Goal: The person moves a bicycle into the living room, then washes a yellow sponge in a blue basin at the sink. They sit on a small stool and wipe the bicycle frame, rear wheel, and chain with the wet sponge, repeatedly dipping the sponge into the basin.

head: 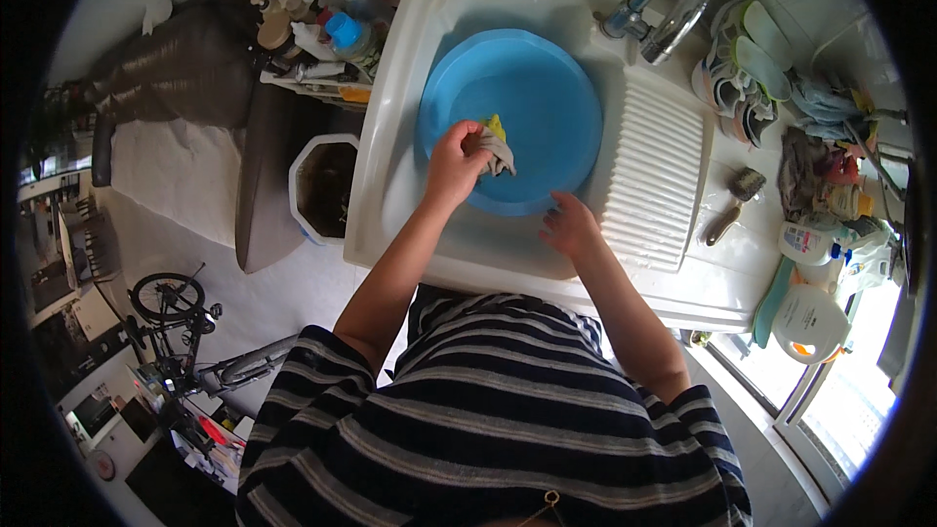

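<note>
My left hand (pixel 457 159) pinches a small crumpled grey cloth (pixel 498 151) with a yellow part, holding it over the left side of a round blue plastic basin (pixel 545 99). The basin sits in a white laundry sink (pixel 399 194). My right hand (pixel 571 225) is at the basin's near right rim, its fingers loosely spread and nothing in them; whether a fingertip touches the rim I cannot tell. Beside it on the right is the sink's ribbed washboard (pixel 655 168). A chrome faucet (pixel 651 15) stands behind the basin at the right.
A scrub brush (pixel 734 206) lies on the right counter, near shoes (pixel 739 80), cloths and detergent bottles (pixel 811 322). Left of the sink are a shelf of bottles (pixel 351 33), an octagonal bin (pixel 296 194) and a dark covered piece of furniture (pixel 176 66). A bicycle (pixel 172 329) stands farther left.
</note>
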Motion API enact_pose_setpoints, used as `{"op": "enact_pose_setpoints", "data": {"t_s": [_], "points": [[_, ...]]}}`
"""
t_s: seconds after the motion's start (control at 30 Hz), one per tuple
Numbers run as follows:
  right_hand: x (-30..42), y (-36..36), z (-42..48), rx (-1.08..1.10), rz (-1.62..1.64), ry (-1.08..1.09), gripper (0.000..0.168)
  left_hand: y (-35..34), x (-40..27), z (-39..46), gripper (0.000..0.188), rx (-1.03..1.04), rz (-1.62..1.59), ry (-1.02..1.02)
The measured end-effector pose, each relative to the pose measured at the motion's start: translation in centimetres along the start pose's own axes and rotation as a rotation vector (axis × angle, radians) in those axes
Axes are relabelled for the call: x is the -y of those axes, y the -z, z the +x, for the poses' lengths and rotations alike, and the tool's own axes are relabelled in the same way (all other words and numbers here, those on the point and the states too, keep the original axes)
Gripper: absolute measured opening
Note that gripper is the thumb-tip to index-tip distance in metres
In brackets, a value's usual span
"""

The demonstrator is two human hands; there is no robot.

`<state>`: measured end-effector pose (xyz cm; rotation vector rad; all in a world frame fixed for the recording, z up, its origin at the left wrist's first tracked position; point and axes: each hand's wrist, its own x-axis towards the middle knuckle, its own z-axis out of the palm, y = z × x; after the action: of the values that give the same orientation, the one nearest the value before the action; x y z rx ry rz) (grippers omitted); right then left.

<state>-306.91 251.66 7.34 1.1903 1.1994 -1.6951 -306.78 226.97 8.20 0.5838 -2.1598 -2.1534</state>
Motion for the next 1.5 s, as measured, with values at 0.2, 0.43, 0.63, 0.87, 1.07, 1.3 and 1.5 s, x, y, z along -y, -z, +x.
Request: {"op": "enact_pose_setpoints", "data": {"t_s": [0.2,0.43,0.63,0.87,1.07,1.3,1.5], "points": [[-0.8,-1.6,6.0,-0.204,0.196,0.051,0.034,0.0,-0.1,-2.4,0.044,0.099,0.017,0.051],[-0.5,-0.4,1.5,-0.200,0.067,0.013,0.026,0.2,-2.6,-6.3,0.038,0.036,0.089,-0.116],[-0.6,-1.3,-6.4,-0.080,0.093,0.070,0.025,1.0,-7.6,-10.2,0.039,-0.009,0.322,-0.239],[1.7,0.7,-16.3,0.196,-0.122,0.171,0.021,0.5,-12.1,-17.0,0.037,-0.211,0.658,-0.566],[0.6,-1.2,-25.3,0.429,-0.443,0.102,0.039,2.3,-15.0,-25.7,0.032,-0.398,0.720,-0.542],[-6.1,-4.2,-29.9,0.551,-0.676,-0.044,0.046,7.0,-14.9,-37.0,0.026,-0.544,0.739,-0.421],[-16.8,-8.5,-26.8,0.586,-0.813,-0.218,0.050,14.5,-10.9,-45.9,0.026,-0.601,0.672,-0.138]]}}
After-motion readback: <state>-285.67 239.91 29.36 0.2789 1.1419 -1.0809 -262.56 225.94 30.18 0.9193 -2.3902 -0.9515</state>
